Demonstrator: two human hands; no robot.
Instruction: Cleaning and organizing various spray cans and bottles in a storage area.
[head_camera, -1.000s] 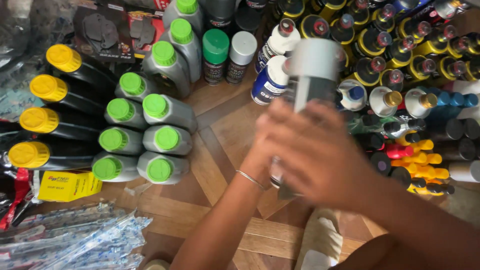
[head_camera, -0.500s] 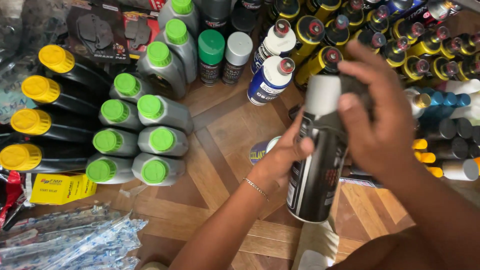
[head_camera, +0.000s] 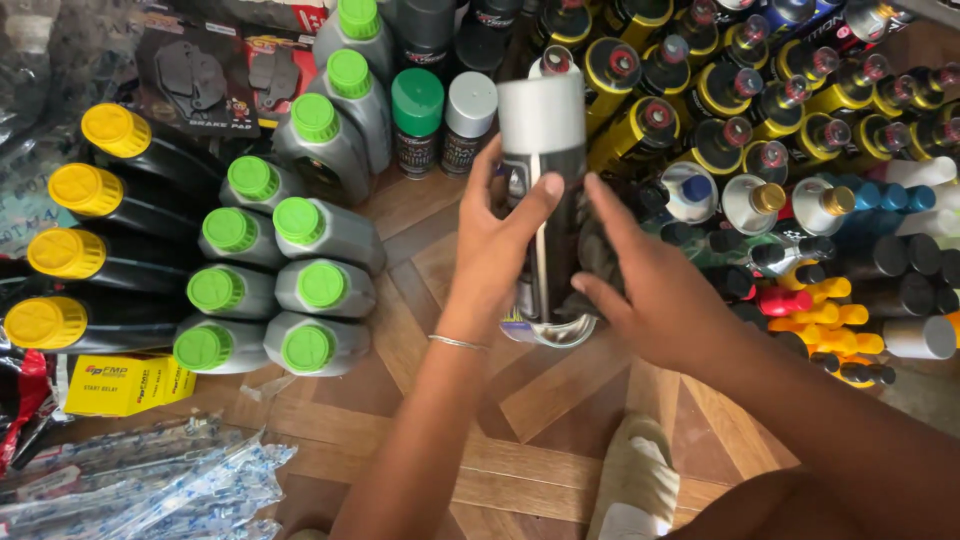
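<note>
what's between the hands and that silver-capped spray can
Nothing visible: the left hand wraps the spray can directly and the right hand touches its other side. Bottles crowd around, none in between.

spray can (head_camera: 548, 200) label: largely hand-covered | top-row bottles (head_camera: 740, 20): cropped, perhaps capped

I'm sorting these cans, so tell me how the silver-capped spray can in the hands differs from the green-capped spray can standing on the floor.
The silver-capped black spray can is lifted off the wooden floor, in the grip of the left hand and right hand; the green-capped dark spray can stands untouched in the row. The held one has a silver cap, the standing one a green cap. Both are dark-bodied, upright and capped.
</note>
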